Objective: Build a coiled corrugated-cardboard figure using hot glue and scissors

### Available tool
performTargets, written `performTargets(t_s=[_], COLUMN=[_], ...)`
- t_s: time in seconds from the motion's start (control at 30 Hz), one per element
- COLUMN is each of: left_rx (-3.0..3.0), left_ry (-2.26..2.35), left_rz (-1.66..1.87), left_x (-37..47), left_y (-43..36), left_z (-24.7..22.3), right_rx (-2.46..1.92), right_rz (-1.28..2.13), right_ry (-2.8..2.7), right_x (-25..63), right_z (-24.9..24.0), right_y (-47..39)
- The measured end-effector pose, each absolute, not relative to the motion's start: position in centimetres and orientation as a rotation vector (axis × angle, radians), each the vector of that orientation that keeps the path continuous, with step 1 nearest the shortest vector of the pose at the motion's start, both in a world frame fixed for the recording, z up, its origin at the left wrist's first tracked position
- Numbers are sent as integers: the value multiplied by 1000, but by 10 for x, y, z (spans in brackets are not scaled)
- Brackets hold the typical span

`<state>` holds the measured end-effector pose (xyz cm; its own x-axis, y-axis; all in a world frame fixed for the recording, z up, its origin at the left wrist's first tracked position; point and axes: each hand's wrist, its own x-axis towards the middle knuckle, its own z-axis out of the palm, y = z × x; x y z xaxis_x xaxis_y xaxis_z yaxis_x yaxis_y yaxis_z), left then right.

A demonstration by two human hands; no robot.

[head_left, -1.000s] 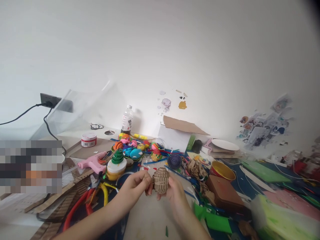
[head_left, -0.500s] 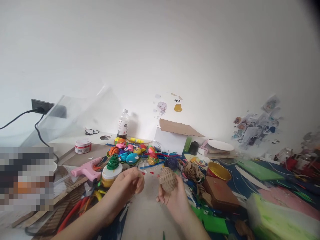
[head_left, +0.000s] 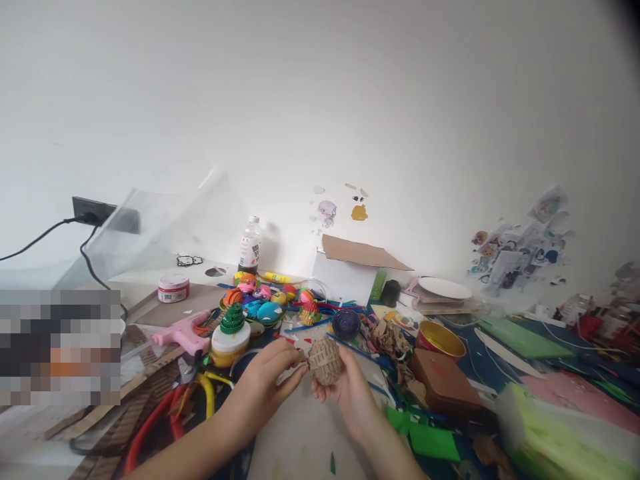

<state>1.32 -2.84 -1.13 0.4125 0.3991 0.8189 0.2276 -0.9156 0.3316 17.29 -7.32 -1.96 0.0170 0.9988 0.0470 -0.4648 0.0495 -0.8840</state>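
Observation:
My right hand [head_left: 350,383] cups a ball of brown corrugated cardboard strips [head_left: 326,361], its fingers curled under and around it. Close by on the left, my left hand [head_left: 277,373] has thumb and forefinger pinched at the ball's left side. A small brownish bit shows at those fingertips, too small to name. Both hands are above a grey board [head_left: 295,433]. Left of my left hand stands a white-lidded jar [head_left: 231,347] with a green coiled paper cone [head_left: 233,320] on top.
A pink glue gun [head_left: 185,333] and red-handled scissors [head_left: 155,420] lie on the left. Colourful paper balls [head_left: 255,300] are piled behind. On the right are crumpled brown paper [head_left: 390,339], a gold bowl [head_left: 441,340], a brown box [head_left: 445,380] and a green-and-white pack [head_left: 545,427].
My left hand has moved right, from apart to the ball's left side. The ball in my right hand has shifted slightly left and turned. The view has shifted a little.

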Motion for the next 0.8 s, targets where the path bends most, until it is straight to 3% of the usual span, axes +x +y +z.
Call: performTargets(t_s=[0.8], left_rx=[2585], left_ry=[677], left_rz=[1390], left_x=[13], left_y=[-32], left_z=[-13], right_rx=[-947], right_rz=[1254], right_ry=[-921], right_x=[168], right_z=[-20], right_y=[-74])
